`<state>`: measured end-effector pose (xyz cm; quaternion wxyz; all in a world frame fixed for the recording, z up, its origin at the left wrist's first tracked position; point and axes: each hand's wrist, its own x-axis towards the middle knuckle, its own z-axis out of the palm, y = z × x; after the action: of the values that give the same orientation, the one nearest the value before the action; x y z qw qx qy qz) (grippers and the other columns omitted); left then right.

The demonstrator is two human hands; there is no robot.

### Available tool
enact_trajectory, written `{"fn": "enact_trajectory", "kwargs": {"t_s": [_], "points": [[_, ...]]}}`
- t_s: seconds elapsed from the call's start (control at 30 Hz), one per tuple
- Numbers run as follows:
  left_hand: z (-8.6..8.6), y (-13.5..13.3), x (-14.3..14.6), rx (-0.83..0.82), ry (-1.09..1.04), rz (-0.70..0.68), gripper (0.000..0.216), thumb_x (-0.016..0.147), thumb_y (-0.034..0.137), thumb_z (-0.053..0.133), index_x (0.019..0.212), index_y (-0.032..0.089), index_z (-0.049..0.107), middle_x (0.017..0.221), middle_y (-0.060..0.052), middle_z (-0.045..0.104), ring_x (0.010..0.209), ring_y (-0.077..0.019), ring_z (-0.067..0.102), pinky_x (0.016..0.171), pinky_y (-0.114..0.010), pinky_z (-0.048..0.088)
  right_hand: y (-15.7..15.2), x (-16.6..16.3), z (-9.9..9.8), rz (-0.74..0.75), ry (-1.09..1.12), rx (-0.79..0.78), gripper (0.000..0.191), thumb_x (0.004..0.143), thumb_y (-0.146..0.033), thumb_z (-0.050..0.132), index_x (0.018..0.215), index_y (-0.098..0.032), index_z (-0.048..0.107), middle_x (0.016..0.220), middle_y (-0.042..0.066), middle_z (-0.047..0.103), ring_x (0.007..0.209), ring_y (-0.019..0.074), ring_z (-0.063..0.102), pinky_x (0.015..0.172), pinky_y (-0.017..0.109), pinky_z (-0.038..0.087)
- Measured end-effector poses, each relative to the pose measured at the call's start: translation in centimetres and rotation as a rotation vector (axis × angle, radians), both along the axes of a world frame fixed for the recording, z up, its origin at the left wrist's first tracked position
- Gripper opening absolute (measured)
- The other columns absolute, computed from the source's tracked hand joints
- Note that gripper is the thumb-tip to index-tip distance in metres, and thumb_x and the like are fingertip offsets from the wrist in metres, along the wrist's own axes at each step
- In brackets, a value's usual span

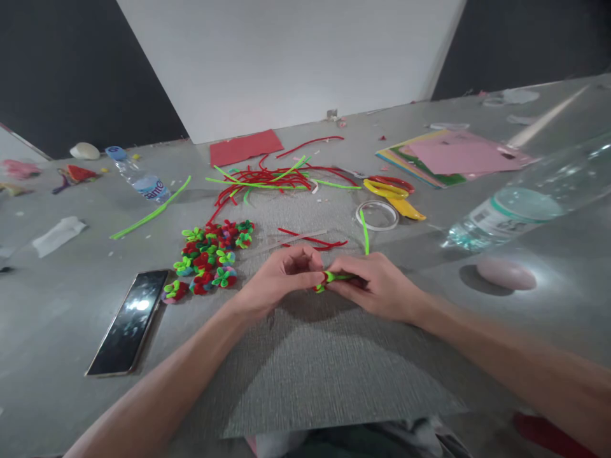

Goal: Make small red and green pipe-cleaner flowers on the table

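Both hands meet over the near middle of the table, closed around a small red and green pipe cleaner piece. My left hand pinches its left side between thumb and fingers. From the right, my right hand grips the green pipe cleaner part, and a green stem sticks up beyond its knuckles. The fingers hide much of the piece. Left of my left hand sits a cluster of finished-looking red and green pipe cleaner pieces. Just beyond the hands lie loose red pipe cleaners.
A pile of red and green pipe cleaners lies farther back. Yellow-handled scissors and a tape roll are to the right, near a large plastic bottle. A phone lies at left; coloured sheets lie at back right.
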<state>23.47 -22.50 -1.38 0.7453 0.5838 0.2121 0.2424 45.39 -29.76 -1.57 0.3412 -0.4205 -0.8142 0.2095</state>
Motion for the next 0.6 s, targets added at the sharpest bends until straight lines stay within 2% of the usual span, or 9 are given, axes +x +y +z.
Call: {"fn": "enact_trajectory", "kwargs": {"t_s": [0.17, 0.3, 0.4, 0.6], "points": [[-0.4, 0.2, -0.1, -0.005, -0.046, 0.016, 0.028, 0.083, 0.03, 0.087, 0.095, 0.017, 0.065, 0.086, 0.0, 0.063, 0.078, -0.0121, 0.056, 0.071, -0.024, 0.04, 0.5, -0.5, 1.0, -0.043, 0.019, -0.02, 0.019, 0.1, -0.023, 0.062, 0.082, -0.018, 0.059, 0.065, -0.006, 0.05, 0.058, 0.0084, 0.04, 0.056, 0.022, 0.03], [-0.7, 0.5, -0.4, -0.11, -0.097, 0.039, 0.029, 0.081, 0.029, 0.089, 0.088, 0.018, 0.063, 0.078, 0.002, 0.061, 0.071, -0.0105, 0.055, 0.066, -0.023, 0.04, 1.4, -0.9, 1.9, 0.024, -0.009, -0.103, 0.025, 0.099, -0.027, 0.063, 0.077, -0.018, 0.058, 0.063, -0.007, 0.048, 0.057, 0.0084, 0.038, 0.055, 0.022, 0.029], [-0.5, 0.5, -0.4, -0.11, -0.107, 0.078, 0.025, 0.082, 0.028, 0.088, 0.089, 0.017, 0.066, 0.081, 0.001, 0.062, 0.074, -0.0101, 0.056, 0.069, -0.022, 0.041, 1.9, -0.6, 1.9, 0.04, -0.026, -0.04, 0.021, 0.1, -0.028, 0.062, 0.082, -0.017, 0.061, 0.065, -0.006, 0.05, 0.057, 0.0085, 0.04, 0.057, 0.023, 0.03], [-0.4, 0.5, -0.3, -0.153, -0.161, 0.058, 0.029, 0.08, 0.019, 0.089, 0.101, 0.02, 0.069, 0.092, 0.0, 0.066, 0.084, -0.0105, 0.061, 0.078, -0.021, 0.046, 1.1, -0.5, 1.6, -0.07, 0.036, 0.043, 0.017, 0.101, -0.026, 0.06, 0.088, -0.017, 0.065, 0.065, -0.005, 0.055, 0.056, 0.0076, 0.042, 0.056, 0.022, 0.03]]}}
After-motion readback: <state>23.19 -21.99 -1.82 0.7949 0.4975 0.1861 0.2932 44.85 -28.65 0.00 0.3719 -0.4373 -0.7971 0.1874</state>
